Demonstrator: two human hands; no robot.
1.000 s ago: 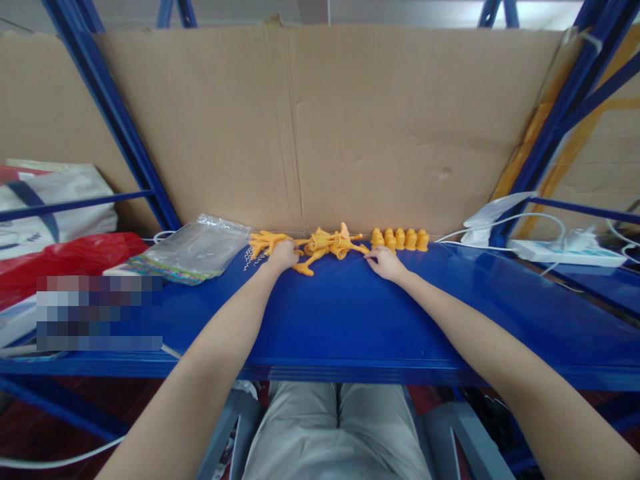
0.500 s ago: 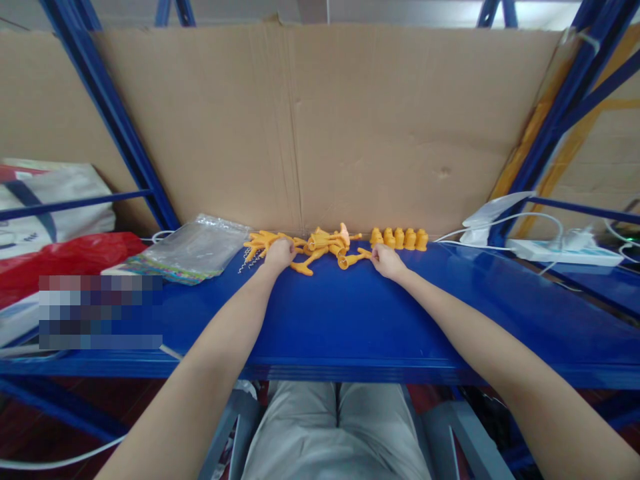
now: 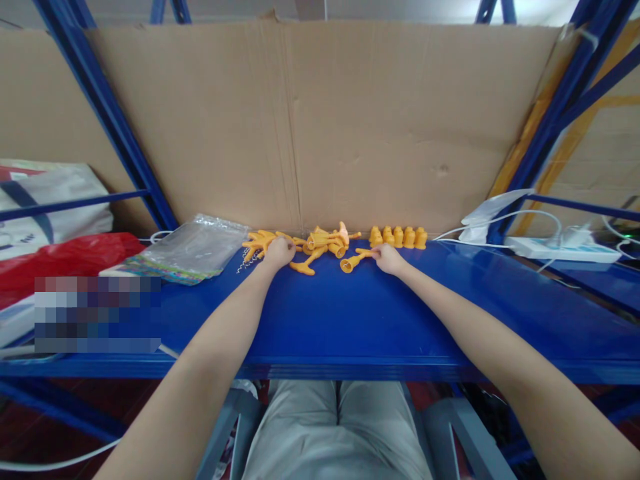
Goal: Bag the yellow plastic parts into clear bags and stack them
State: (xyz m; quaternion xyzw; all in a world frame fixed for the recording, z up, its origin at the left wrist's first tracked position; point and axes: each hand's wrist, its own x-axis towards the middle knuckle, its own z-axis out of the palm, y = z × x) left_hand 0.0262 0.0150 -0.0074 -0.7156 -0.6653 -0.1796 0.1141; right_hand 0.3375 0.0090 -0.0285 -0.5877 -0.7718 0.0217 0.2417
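Observation:
My right hand [image 3: 391,259] has its fingers pinched on the thin end of an orange plastic piece [image 3: 351,263]. That piece has a hollow, cup-like end pointing left, close to the blue shelf top. My left hand [image 3: 281,251] is closed at the left part of a pile of orange plastic pieces [image 3: 325,241]; what its fingers hold, if anything, is hidden. Left of it lie orange pieces with finger-like prongs [image 3: 259,241], beside thin metal springs [image 3: 247,260]. Several orange stubby figures [image 3: 399,237] stand in a row behind my right hand.
A clear plastic bag [image 3: 195,243] lies to the left, with a red bag [image 3: 100,257] further out. A white power strip [image 3: 565,250] with cables is on the right. Cardboard [image 3: 375,127] walls off the back, between blue rack posts [image 3: 555,120].
My right hand has drawn the hollow orange piece slightly towards me and to the right, leaving a gap to the pile. My left hand has stayed nearly in place.

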